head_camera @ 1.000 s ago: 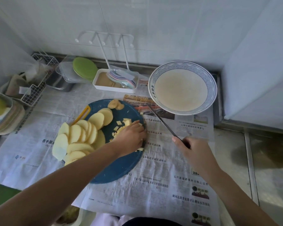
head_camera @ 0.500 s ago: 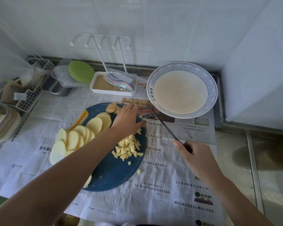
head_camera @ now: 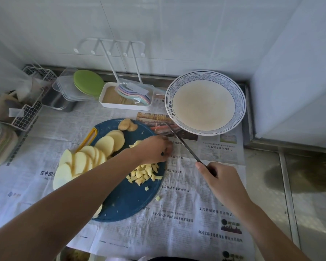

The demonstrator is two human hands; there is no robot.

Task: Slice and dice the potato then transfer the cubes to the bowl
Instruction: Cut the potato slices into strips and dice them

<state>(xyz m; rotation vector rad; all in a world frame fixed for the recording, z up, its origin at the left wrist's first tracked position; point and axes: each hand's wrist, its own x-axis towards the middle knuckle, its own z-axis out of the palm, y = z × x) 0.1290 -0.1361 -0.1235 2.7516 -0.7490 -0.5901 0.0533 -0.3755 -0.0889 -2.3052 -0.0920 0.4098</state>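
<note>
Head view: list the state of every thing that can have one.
cutting board, flat on the newspaper.
bowl, upright, no potato in it.
potato slices, uncut, fanned on the cutting board's left side.
potato cubes, diced, piled on the cutting board; one lies off it on the newspaper.
knife, held, tip pointing toward the bowl.
right hand, grips the knife handle.
left hand, over the potato cubes, grip blurred.

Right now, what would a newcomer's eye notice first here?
A round blue cutting board lies at the centre, potato slices fanned on its left, small cubes near its right edge. A large blue-rimmed bowl stands behind, to the right; the right hand holds a knife.
</note>
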